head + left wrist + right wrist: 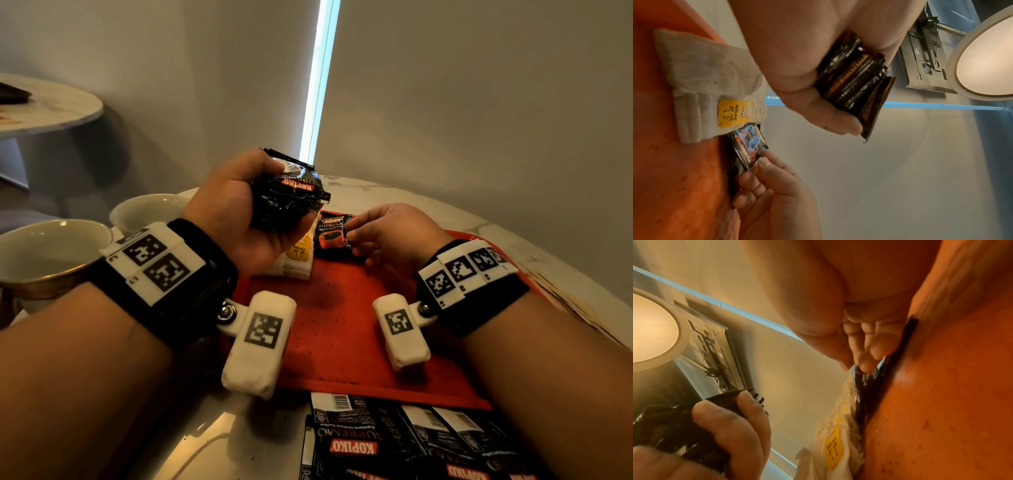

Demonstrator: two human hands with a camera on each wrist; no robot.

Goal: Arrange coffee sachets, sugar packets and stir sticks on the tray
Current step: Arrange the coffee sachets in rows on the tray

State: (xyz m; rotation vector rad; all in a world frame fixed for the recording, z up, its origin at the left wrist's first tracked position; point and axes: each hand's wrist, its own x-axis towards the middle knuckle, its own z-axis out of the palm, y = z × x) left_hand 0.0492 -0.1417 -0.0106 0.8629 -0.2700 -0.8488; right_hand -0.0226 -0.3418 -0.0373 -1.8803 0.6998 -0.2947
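Loose sachets [411, 442] nearest; bundle [287, 195] within left grip [239, 219].

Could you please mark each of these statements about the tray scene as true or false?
1. The left hand holds a bundle of black coffee sachets. True.
2. The right hand is empty and held away from everything. False: its fingertips pinch a single coffee sachet at the far end of the red tray.
3. White packets with a yellow label lie on the tray beside that single sachet. True.
4. The tray is blue. False: it is red.
5. More coffee sachets lie on the table in front of the tray's near edge. True.
6. The cups stand on the tray. False: they stand on the table, left of it.
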